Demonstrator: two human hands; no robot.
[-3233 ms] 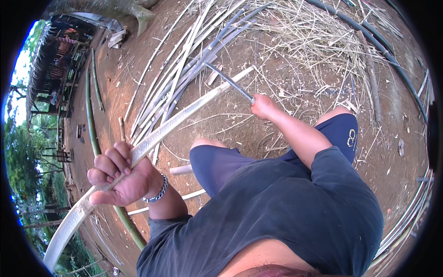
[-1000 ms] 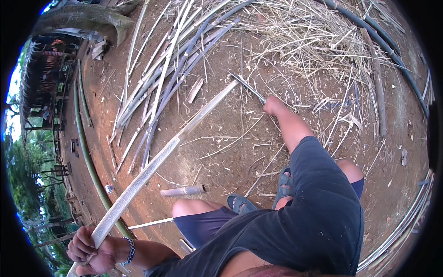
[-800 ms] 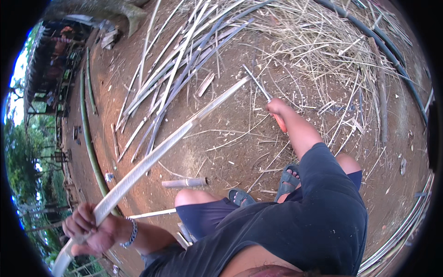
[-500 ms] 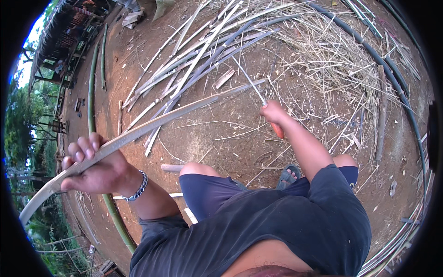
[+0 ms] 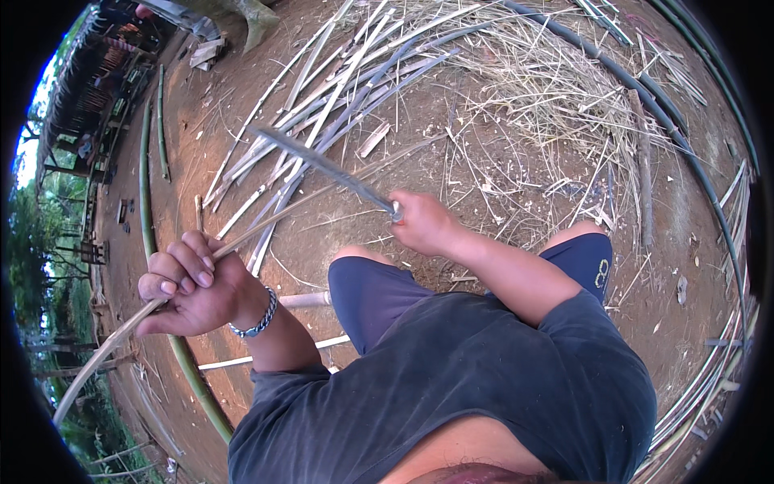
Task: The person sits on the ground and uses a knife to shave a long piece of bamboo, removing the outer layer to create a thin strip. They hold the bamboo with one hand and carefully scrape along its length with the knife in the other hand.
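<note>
My left hand (image 5: 197, 282), with a braided bracelet at its wrist, is closed around a long pale bamboo strip (image 5: 106, 347). The strip slants from the lower left up to the middle of the ground ahead, seen nearly edge-on. In front of my body my right hand (image 5: 426, 222) grips a long-bladed knife; its grey blade (image 5: 322, 165) points up and left, passing over the strip in the picture. Whether blade and strip touch, I cannot tell. The knife's handle is hidden in my fist.
Split bamboo strips (image 5: 355, 89) lie in a loose pile ahead. A heap of thin shavings (image 5: 556, 97) spreads to the right, beside a dark bent pole (image 5: 621, 73). Green bamboo poles (image 5: 146, 177) lie on the left, near a thatched shelter (image 5: 89, 89).
The knife has swung left, from beside the strip's far end to across it, as my right hand moved left and slightly nearer. The strip has turned edge-on; my left hand shifted slightly right.
</note>
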